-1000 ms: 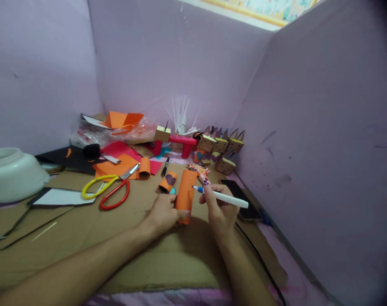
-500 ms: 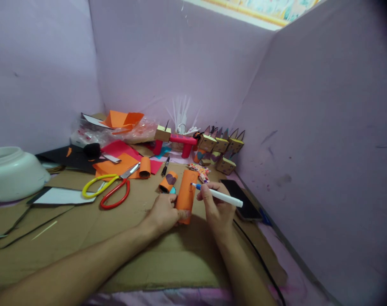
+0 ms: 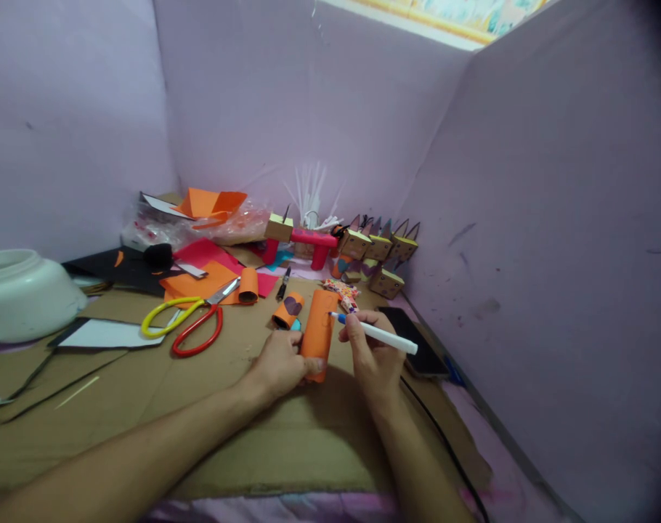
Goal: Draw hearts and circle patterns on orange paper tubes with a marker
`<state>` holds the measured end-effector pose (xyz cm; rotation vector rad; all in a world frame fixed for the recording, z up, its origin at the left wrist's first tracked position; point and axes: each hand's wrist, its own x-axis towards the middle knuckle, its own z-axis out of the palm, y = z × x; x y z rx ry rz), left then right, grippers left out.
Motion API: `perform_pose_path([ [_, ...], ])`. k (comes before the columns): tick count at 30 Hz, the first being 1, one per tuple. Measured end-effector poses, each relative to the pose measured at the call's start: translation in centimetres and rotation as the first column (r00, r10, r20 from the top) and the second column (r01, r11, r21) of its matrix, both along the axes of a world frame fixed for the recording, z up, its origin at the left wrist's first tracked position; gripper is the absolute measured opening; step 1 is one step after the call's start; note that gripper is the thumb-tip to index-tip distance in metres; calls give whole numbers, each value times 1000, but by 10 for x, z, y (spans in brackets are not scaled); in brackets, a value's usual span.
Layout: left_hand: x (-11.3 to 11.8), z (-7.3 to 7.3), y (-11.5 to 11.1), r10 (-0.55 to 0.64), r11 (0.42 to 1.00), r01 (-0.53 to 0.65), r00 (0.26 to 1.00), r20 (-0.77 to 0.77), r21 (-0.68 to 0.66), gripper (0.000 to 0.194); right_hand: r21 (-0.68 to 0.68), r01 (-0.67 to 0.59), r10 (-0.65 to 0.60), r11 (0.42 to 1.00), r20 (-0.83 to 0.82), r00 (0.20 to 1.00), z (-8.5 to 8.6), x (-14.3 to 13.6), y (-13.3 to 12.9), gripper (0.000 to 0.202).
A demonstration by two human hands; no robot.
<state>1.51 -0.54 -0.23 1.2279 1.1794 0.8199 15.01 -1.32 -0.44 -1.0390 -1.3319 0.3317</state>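
An orange paper tube (image 3: 318,334) lies lengthwise on the cardboard, its near end gripped by my left hand (image 3: 280,363) with the thumb across it. My right hand (image 3: 378,356) is closed around a white marker (image 3: 388,336) with a blue collar. The marker's tip is at the tube's upper right side, where a small dark curved outline shows. Just left of the tube sits a short orange roll (image 3: 288,310) with a dark heart on it, and a bit of turquoise shows beneath. Behind the tube is a patterned paper piece (image 3: 343,293).
Scissors (image 3: 197,316) with yellow and red handles lie open at left, near a small orange roll (image 3: 248,285). Cardboard animal heads (image 3: 385,250) and a pink tube figure (image 3: 314,240) stand behind. A phone (image 3: 412,341) lies at right; a white pot (image 3: 28,298) stands far left.
The marker tip has shifted very slightly right along the tube, with my right hand moving along. My left hand and the tube stay in place.
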Motion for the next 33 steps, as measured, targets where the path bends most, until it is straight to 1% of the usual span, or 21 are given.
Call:
perform_pose_path([
  [3, 0, 0, 1, 12, 1000, -12, 1000, -1, -12, 18, 2, 5, -5, 1000, -17, 1000, 1, 0, 0, 14],
  [10, -1, -2, 1, 1, 1000, -1, 1000, 20, 1, 19, -10, 24, -24, 1000, 14, 1000, 1, 2, -1, 14],
  [16, -1, 0, 2, 2, 1000, -2, 1000, 26, -10, 18, -25, 43, -42, 999, 33, 999, 0, 2, -2, 14],
  [21, 0, 2, 1, 12, 999, -11, 1000, 25, -33, 22, -59, 12, -12, 998, -3, 1000, 0, 2, -3, 16],
  [27, 0, 4, 1, 26, 999, -26, 1000, 11, -33, 19, -86, -5, 4, 996, -9, 1000, -2, 1, -5, 17],
  [33, -1, 3, 1, 12, 999, -11, 1000, 25, -31, 28, -94, 4, 0, 996, 40, 999, 0, -1, -8, 16],
])
